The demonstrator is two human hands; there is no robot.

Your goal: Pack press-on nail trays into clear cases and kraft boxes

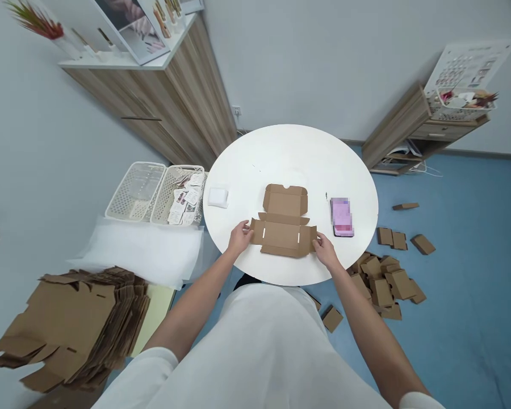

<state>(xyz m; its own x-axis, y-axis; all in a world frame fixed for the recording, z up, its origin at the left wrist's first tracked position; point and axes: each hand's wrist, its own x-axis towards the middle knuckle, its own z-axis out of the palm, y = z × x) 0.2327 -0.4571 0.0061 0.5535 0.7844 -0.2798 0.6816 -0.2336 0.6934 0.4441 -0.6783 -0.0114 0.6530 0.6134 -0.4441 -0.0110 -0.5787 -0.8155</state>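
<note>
An unfolded brown cardboard box (281,234) lies on the white round table (298,156) in front of me, its notched lid flap pointing away. My left hand (241,238) pinches the box's left side flap between thumb and fingers. On the opposite side, my right hand (325,250) grips the right side flap; part of its fingers is hidden behind the cardboard. Both side flaps look slightly raised. To the right of the box sits a phone (342,217) with a pixelated pink-purple screen. A small white packet (218,196) rests near the table's left edge.
Flat cardboard blanks (68,318) are stacked at lower left, near white sheeting (140,250). Two white baskets, one holding cards (183,204), stand left of the table. Folded boxes (383,284) lie piled on the blue floor at right. Wooden cabinets (183,85) flank the table.
</note>
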